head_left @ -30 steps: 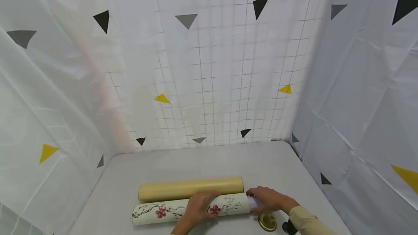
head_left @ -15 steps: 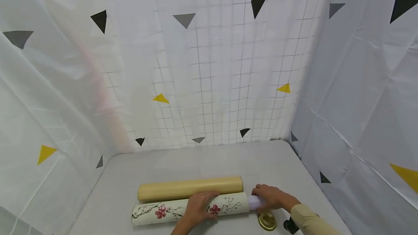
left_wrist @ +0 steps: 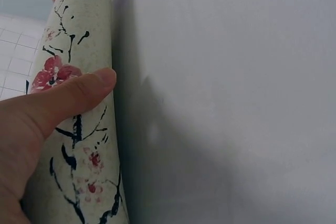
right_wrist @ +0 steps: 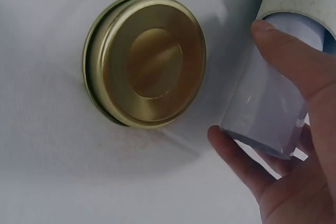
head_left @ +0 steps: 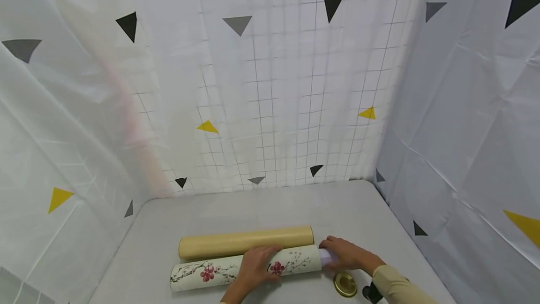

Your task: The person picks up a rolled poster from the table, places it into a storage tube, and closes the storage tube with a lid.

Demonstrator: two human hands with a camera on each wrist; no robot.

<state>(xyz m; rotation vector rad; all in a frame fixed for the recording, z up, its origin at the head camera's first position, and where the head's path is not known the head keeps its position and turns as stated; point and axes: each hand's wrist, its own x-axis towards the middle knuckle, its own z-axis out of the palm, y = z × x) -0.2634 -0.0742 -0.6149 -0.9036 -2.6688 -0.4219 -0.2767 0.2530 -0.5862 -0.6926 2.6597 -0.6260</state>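
A cream tube printed with dark branches and red blossoms (head_left: 297, 262) lies crosswise on the table in the head view. My left hand (head_left: 256, 266) grips it around the middle; in the left wrist view its thumb (left_wrist: 86, 90) lies along the blossom print. From the tube's right end sticks out a pale lavender roll of sheet (right_wrist: 262, 108), its inner part hidden inside the tube. My right hand (head_left: 348, 253) holds this roll, thumb at the tube's mouth and fingers around the far side. Beside it, a round gold metal lid (right_wrist: 155, 61) rests on the table.
Just behind the printed tube lies a plain tan tube (head_left: 244, 243) of similar length. A small black object (head_left: 372, 292) shows by the right wrist. White sheeting with black, grey and yellow triangles rises behind the table (head_left: 270, 210) and on both sides.
The right hand first drew a little to the right with the roll, then came back left, so less of it shows. The left hand stays on the tube, whose right end sits slightly higher.
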